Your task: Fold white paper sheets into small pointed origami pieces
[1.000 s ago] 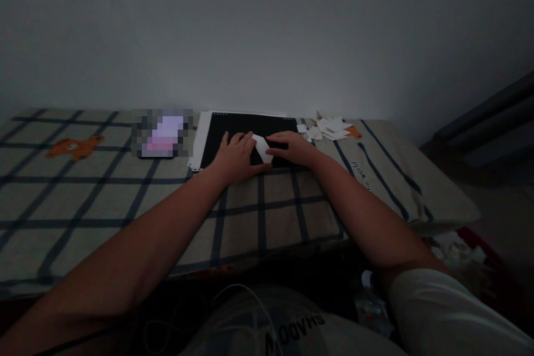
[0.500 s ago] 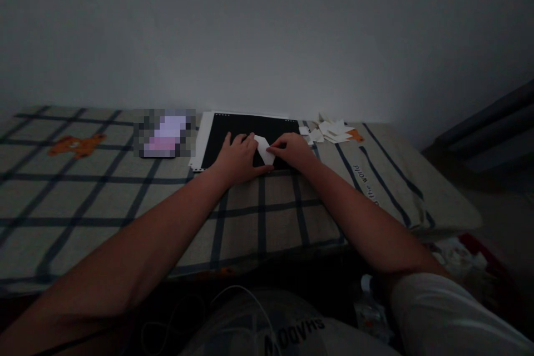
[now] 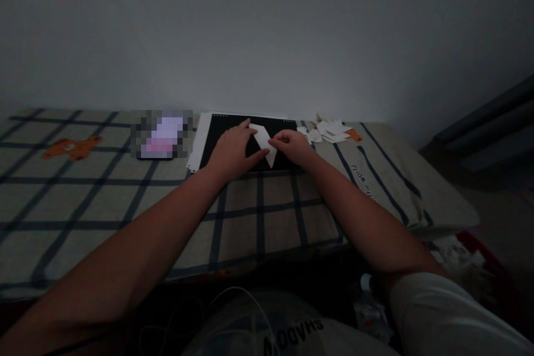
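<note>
Over the black mat (image 3: 233, 122), the left hand (image 3: 231, 150) and right hand (image 3: 292, 146) pinch a folded paper (image 3: 263, 139) between closed fingertips. Cloth (image 3: 125, 194) lettering beside the mat is unreadable.

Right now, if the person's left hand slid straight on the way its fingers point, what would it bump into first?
The left hand points away from the body, across the black board. It already touches the white folded paper; beyond that, probably the wall, though depth is unclear.
</note>
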`<state>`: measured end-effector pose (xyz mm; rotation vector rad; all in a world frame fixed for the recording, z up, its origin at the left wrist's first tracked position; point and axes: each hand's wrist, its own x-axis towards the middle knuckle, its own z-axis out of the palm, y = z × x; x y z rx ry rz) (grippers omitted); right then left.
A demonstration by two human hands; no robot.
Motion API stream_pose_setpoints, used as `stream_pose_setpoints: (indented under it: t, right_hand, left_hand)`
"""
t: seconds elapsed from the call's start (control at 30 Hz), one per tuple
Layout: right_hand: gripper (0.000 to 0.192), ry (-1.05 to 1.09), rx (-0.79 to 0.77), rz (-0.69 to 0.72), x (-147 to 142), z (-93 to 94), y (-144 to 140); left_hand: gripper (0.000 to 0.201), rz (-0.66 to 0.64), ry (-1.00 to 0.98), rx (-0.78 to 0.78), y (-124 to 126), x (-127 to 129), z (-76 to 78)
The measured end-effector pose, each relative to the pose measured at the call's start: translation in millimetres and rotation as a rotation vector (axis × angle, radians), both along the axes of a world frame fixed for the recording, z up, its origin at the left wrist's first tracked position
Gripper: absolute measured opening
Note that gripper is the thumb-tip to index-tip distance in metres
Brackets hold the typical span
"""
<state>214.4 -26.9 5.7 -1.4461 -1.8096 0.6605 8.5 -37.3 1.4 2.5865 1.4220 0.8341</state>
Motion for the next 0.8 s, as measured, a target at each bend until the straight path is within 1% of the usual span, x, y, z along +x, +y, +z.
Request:
stream_pose_setpoints:
  t: [0.03, 0.1, 0.13, 0.17, 0.23, 0.3, 0.37, 0.4, 0.5, 0.63, 0.8]
  right_hand:
    - [0.02, 0.045, 0.003, 0.006, 1, 0.4, 1]
    - [0.022, 0.159, -0.011, 0.031, 3, -0.1, 2]
    - [0.023, 0.223, -0.029, 0.049, 3, -0.8, 3]
    - [0.023, 0.286, -0.052, 0.071, 2, -1.8, 3]
    - [0.026, 0.4, -0.102, 0.126, 0, -4.4, 4]
    - [0.032, 0.484, -0.144, 0.188, -3, -7.6, 5]
    - [0.038, 0.552, -0.178, 0.244, -5, -11.0, 5]
    - [0.04, 0.583, -0.191, 0.262, -5, -12.5, 6]
    - [0.04, 0.605, -0.201, 0.281, -5, -14.9, 6]
    - [0.035, 0.531, -0.195, 0.271, -5, -12.5, 3]
    - [0.034, 0.488, -0.226, 0.305, -6, -7.7, -1]
  left_hand:
    - [0.053, 0.02, -0.139, 0.01, 4, -2, 0.0]
    - [0.046, 0.101, -0.419, 0.007, 15, -6, -2.0]
    - [0.044, 0.144, -0.544, -0.028, 19, -7, -3.5]
    - [0.044, 0.153, -0.641, -0.102, 23, -8, -5.0]
    - [0.045, 0.04, -0.783, -0.325, 26, -7, -7.0]
    - [0.05, -0.153, -0.872, -0.535, 24, -5, -7.0]
    - [0.051, -0.267, -0.955, -0.663, 20, -4, -5.8]
    - [0.051, -0.302, -0.989, -0.702, 19, -4, -5.2]
    - [0.051, -0.325, -1.045, -0.737, 17, -4, -4.8]
    - [0.05, -0.257, -1.068, -0.662, 20, -4, -6.9]
    - [0.043, -0.182, -0.981, -0.59, 19, -3, -6.3]
